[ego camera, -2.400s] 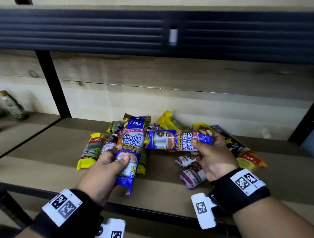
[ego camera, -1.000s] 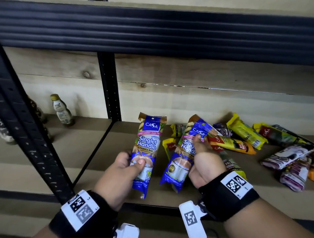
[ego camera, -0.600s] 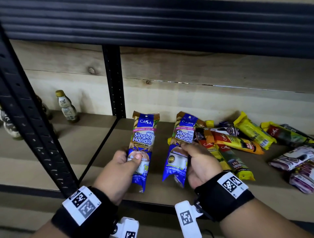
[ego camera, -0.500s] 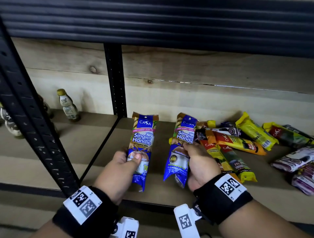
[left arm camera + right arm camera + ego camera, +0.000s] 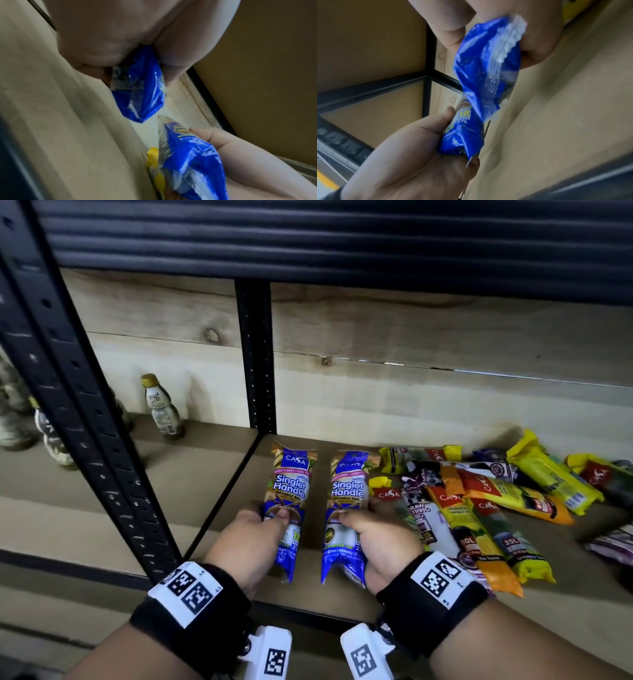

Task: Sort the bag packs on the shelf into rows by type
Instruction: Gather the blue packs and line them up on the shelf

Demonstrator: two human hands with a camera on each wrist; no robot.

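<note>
Two blue "Singlet Handle" garbage bag packs lie side by side, lengthwise, at the left end of the wooden shelf [image 5: 222,522]. My left hand [image 5: 255,529] grips the left blue pack [image 5: 291,491] around its lower half, thumb on top. The right blue pack [image 5: 347,494] is gripped the same way by my right hand [image 5: 371,534]. In the left wrist view the left pack's blue end [image 5: 144,97] sticks out below my palm; the right wrist view shows the right pack's crimped end [image 5: 488,65]. To the right lies a jumbled pile of yellow, orange and white packs [image 5: 479,508].
A black shelf upright [image 5: 257,364] stands at the back just left of the packs, and a slanted black post [image 5: 78,412] crosses the front left. A small bottle [image 5: 162,409] stands on the neighbouring shelf bay. Purple-white packs [image 5: 613,542] lie at the far right edge.
Both hands carried the blue packs left, away from the pile. The right pack turned from crosswise to parallel with the left one, and both now sit lower on the shelf board.
</note>
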